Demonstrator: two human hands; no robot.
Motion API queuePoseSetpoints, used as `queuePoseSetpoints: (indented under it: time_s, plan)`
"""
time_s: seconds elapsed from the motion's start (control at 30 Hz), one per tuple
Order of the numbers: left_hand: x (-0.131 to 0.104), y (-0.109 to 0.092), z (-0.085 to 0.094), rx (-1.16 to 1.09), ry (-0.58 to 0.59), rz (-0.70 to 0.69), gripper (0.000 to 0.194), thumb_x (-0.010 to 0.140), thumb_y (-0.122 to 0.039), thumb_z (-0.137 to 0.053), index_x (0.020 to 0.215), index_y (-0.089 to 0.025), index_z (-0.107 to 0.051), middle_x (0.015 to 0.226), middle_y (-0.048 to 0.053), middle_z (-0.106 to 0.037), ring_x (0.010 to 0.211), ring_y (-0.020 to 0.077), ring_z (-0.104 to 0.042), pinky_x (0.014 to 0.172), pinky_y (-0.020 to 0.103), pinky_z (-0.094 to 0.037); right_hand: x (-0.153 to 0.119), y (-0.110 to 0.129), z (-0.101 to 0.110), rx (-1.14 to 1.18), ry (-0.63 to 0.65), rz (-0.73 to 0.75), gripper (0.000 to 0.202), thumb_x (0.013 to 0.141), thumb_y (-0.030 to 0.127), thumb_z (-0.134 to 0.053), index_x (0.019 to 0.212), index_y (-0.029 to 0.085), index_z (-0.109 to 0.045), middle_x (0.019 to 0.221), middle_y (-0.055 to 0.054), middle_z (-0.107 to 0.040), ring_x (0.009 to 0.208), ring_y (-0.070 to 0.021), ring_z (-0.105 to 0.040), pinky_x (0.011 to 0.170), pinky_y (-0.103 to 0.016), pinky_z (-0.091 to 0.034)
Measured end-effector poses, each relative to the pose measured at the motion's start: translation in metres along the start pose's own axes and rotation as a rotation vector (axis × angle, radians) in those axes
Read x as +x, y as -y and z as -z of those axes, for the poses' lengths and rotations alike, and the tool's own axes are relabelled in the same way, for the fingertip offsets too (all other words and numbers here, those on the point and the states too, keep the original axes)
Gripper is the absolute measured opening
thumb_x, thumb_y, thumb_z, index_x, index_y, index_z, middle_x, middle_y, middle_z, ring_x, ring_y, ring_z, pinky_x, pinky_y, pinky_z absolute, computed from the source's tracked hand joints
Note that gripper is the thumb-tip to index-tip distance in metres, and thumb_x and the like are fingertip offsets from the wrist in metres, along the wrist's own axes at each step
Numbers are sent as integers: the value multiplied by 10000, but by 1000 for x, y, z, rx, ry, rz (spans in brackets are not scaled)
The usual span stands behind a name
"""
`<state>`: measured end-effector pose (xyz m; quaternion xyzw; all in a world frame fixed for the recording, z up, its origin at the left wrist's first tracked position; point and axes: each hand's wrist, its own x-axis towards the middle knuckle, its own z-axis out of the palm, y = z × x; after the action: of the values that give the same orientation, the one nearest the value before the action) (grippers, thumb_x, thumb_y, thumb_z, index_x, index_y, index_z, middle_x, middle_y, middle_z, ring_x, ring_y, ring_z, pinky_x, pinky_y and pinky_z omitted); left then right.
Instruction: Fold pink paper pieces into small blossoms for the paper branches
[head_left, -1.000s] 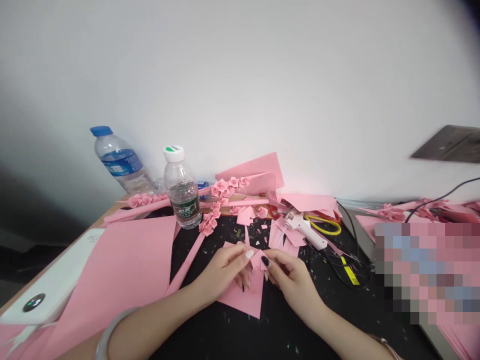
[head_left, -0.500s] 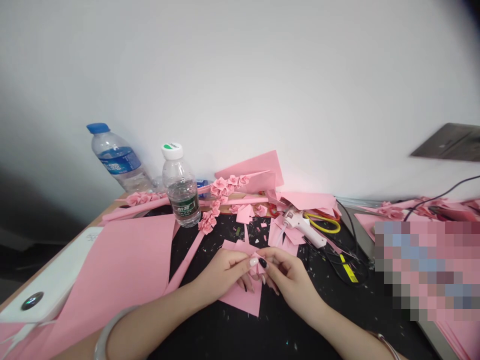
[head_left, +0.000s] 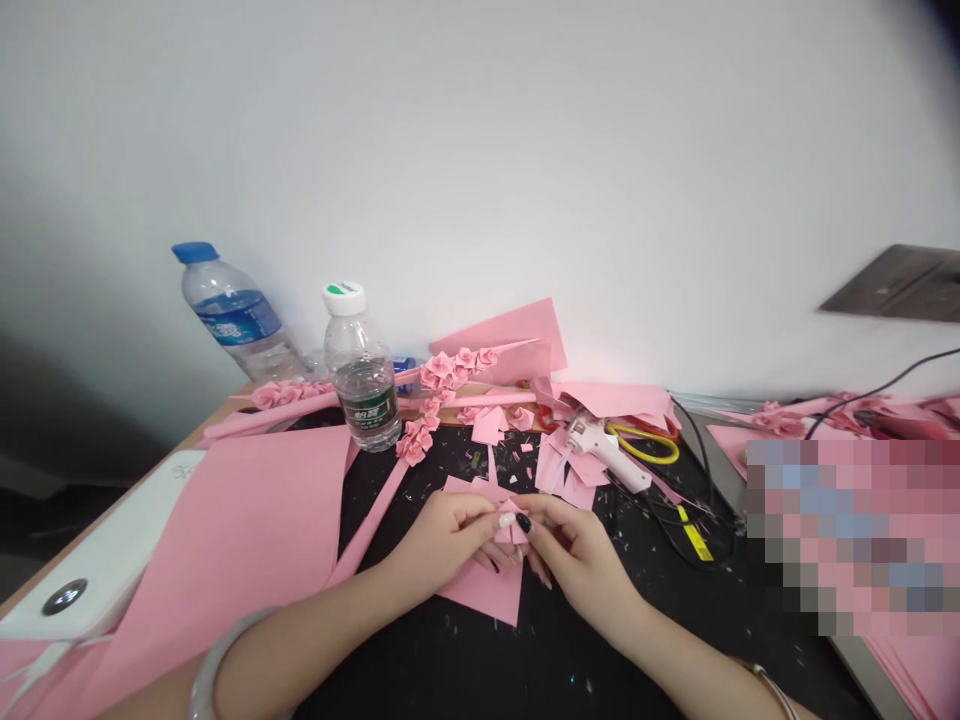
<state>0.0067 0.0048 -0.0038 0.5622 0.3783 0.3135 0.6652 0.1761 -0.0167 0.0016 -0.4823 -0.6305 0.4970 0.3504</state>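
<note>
Soft light lay pale across the wall, fading, as I saw it, into heavy shadow at the left edge. The upper-right corner was dark, the wall plate skewed at right, coarse pixels masking the lower right.

Matt paper, smooth and crisply creased, makes up the piece, the sheet and the flowers, while the mat is dull black, flecked with scraps. The white-capped bottle and blue-capped bottle are clear, glossy plastic; the glue gun and white device look like smoother, softer-sheened plastic — and the yellow loop like plastic too. The wall is smooth and matt, the table edge looks like wood, the bangle is polished — its material hard to tell — and the switch plate has a dark, faintly metallic sheen.
</note>
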Motion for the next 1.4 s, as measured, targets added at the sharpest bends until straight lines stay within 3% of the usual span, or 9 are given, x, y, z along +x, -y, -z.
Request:
queuePoseSetpoints:
  time_s: [0.23,0.5,0.7,0.97,1.13,1.27,1.4]
  plan:
    - [1,-3,0,15,-27,14,306,795,-375,-508,690,-120,-639,651,71,-692,593,199,-668,575,305,-543,0,-3,3,-252,-54,100,208,842,204,-413,646,174,-475,517,48,-430,440,-77,-385,429,-189,-298]
    - [-1,-4,-1,47,-18,-2,303,811,-357,-490,659,-127,-615,622,50,-679,572,183,-669,528,263,-534,0,-1,2,-209,-38,109,220,850,194,-414,635,178,-456,527,45,-435,454,-84,-392,433,-188,-307]
    - [4,2,2,-51,71,26,279,809,-358,-500,754,-113,-622,730,81,-697,660,199,-675,615,305,-540,0,-3,4,-219,-34,104,198,866,202,-404,675,180,-452,548,45,-444,453,-81,-375,435,-188,-297]
    - [2,-2,1,-38,78,62,219,749,-308,-589,667,-105,-601,704,73,-697,666,205,-674,617,297,-539,2,-1,7,-381,2,257,222,862,155,-378,644,179,-414,573,41,-405,515,-92,-368,497,-202,-296]
    - [0,-4,-1,-26,115,64,217,758,-310,-581,717,-103,-627,725,77,-695,689,202,-672,633,289,-534,1,1,9,-434,38,296,281,879,157,-348,599,181,-361,555,38,-390,503,-92,-362,490,-204,-287]
    - [0,-3,1,-16,130,42,218,808,-285,-508,782,-101,-621,774,87,-690,716,198,-670,660,301,-529,3,-1,10,-432,10,263,267,891,177,-349,627,182,-392,574,34,-413,515,-95,-378,495,-202,-300]
    - [0,-4,1,105,53,-22,253,821,-273,-476,651,-113,-574,623,46,-650,576,163,-647,554,258,-510,3,-4,11,-468,-72,241,176,878,176,-381,704,189,-404,605,35,-413,541,-104,-384,511,-208,-309]
